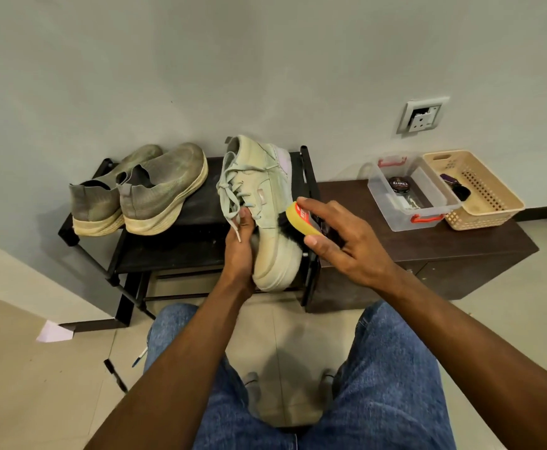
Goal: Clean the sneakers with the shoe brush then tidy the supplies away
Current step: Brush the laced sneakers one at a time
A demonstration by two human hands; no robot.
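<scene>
Mid-clean: pale green lace-up sneaker (265, 203) gripped in left hand (241, 246), yellow-backed black-bristled shoe brush (298, 222) grasped in right hand (340, 241), bristles against its side. Grey knit slip-on pair (142, 190) waiting on black shoe rack (200, 241). Tidying into clear plastic box (408, 193) not yet begun.

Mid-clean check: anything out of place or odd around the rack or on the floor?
Yes, on the floor left of the rack: a pen, a black marker-like stick and a scrap of paper lie loose. The wall socket also sits askew. The sneaker and brush look fine.
</scene>
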